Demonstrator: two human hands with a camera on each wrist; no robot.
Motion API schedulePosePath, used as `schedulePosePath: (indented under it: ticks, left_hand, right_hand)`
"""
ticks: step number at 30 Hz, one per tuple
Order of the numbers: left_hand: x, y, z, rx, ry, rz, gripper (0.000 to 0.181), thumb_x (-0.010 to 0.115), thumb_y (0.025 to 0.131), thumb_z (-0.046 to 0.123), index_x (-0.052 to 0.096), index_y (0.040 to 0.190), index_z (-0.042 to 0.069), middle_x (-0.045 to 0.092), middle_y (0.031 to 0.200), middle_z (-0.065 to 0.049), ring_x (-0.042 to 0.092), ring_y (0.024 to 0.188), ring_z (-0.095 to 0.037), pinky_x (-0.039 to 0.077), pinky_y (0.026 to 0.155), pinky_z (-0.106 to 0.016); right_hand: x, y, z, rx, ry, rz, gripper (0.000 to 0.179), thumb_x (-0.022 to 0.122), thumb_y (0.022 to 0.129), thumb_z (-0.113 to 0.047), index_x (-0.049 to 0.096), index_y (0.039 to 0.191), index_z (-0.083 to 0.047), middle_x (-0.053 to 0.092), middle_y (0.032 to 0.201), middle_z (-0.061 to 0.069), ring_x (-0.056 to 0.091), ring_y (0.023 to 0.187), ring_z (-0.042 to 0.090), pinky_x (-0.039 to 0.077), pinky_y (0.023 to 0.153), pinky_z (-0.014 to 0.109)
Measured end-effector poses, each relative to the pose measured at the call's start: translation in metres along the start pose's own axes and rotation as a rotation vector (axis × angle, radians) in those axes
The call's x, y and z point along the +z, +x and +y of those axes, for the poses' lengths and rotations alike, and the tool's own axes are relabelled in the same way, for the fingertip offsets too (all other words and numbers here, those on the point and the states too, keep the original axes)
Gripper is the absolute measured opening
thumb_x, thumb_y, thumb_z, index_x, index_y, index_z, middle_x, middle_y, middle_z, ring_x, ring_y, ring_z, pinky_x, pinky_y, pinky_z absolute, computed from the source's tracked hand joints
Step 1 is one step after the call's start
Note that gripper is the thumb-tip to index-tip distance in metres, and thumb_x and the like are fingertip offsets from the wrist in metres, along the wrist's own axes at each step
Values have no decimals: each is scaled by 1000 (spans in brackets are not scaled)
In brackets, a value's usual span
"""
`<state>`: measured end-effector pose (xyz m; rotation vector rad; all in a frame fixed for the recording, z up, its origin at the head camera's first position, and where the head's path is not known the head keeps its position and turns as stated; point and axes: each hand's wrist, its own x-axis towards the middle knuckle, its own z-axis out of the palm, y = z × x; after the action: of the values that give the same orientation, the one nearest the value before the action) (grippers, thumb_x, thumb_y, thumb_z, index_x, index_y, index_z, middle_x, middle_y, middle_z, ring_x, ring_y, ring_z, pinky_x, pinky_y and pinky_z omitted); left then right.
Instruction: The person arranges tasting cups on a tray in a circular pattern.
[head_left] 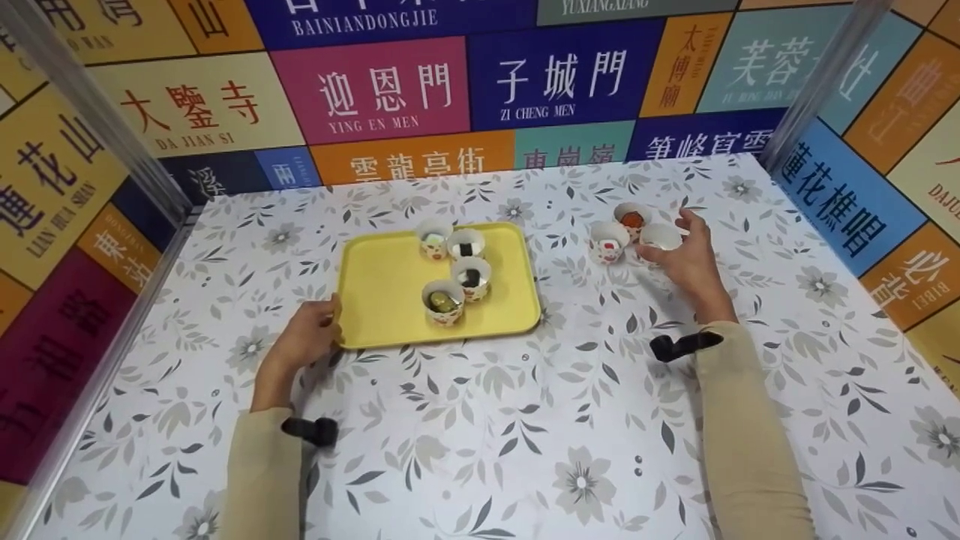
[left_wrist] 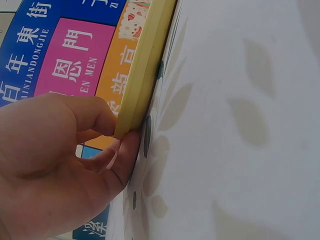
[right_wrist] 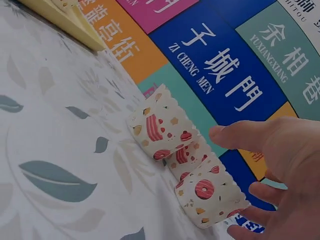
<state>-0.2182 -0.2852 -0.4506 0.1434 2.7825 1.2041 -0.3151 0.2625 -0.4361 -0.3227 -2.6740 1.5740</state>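
My left hand (head_left: 306, 335) pinches the left front corner of a yellow tray (head_left: 379, 281), its fingers and thumb at the rim in the left wrist view. Four printed paper baking cups would be several: one of these cups (head_left: 443, 313) stands at the tray's front with a green-brown item inside. At the right, my right hand (head_left: 686, 259) spreads around a paper cup (right_wrist: 210, 197), thumb and fingers apart at its rim. Beside that cup stand a cup with a red-and-white item (head_left: 607, 251) and one with an orange-red filling (head_left: 632, 219).
A patterned white cloth (head_left: 480, 420) covers the table. Behind it rises a wall of coloured panels (head_left: 375, 90) with lettering, and clear posts (head_left: 825, 75) stand at the corners. Black straps (head_left: 686, 345) circle both wrists.
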Motion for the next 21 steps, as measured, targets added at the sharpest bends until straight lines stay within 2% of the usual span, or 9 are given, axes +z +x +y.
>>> schedulePosePath:
  ticks: [6,8,12,16,19,21]
  left_hand:
    - [0,1,0,-23,14,-6,17,43,100,0,59,101,-6,57,77,-14,47,55,-11,40,51,-25]
    - [-1,0,-1,-33,6,-14,20,43,99,-1,60,107,-7,58,86,-17,47,56,-11,40,52,-25]
    - [-1,-1,-2,-24,-35,-30,22,42,98,-4,59,111,-9,58,91,-22,44,53,-11,39,50,-25]
    - [-1,-1,-2,-8,-43,-27,18,42,98,-4,57,107,-7,57,85,-17,43,52,-11,39,49,-25]
    - [0,0,-2,0,-28,-25,13,42,98,-4,53,93,-6,54,79,-14,44,52,-12,39,50,-26]
    - [0,1,-2,1,-24,-19,15,43,98,-4,48,84,-2,53,77,-12,44,52,-12,39,50,-26]
  right_hand:
    - [1,6,8,42,-8,-16,105,77,88,-26,3,161,-13,14,166,16,19,153,34,18,125,49]
    - [1,7,9,45,-21,-22,104,77,88,-26,4,161,-13,14,166,16,20,153,34,19,125,50]
    - [0,6,11,55,-38,-27,100,75,90,-26,6,161,-13,17,166,16,29,149,36,25,122,51]
    - [-2,5,13,79,-35,-32,96,71,92,-25,6,161,-14,17,165,19,35,145,37,29,120,50]
    - [-3,5,13,90,-46,-30,94,70,93,-25,7,161,-14,18,165,20,34,145,38,28,120,51]
    - [-3,6,12,94,-48,-27,94,71,92,-26,8,161,-14,18,165,20,33,146,38,28,121,51]
